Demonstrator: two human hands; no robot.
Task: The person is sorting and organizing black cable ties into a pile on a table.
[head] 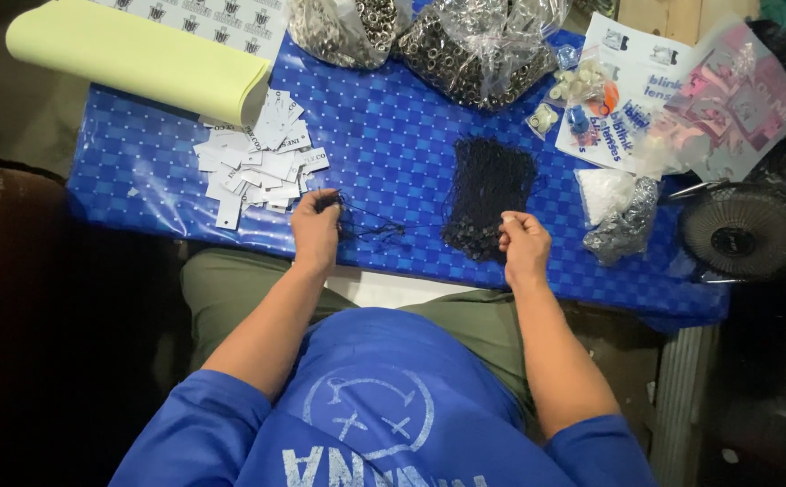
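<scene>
My left hand (pixel 316 227) rests at the near edge of the blue checked table (pixel 393 135), fingers closed on a small dark bunch of thin black strings (pixel 370 225) that trail to the right. My right hand (pixel 524 245) pinches at the near end of a thick bundle of black strings (pixel 488 194) lying in the middle of the table. A pile of small white paper tags (pixel 253 162) lies just beyond and left of my left hand.
A pale yellow paper roll (pixel 141 54) lies at the far left. Clear bags of metal eyelets (pixel 474 45) sit at the back. Printed plastic packets (pixel 672 90) and small bags (pixel 623 221) crowd the right side. A black round fan (pixel 744 233) stands beyond the table's right edge.
</scene>
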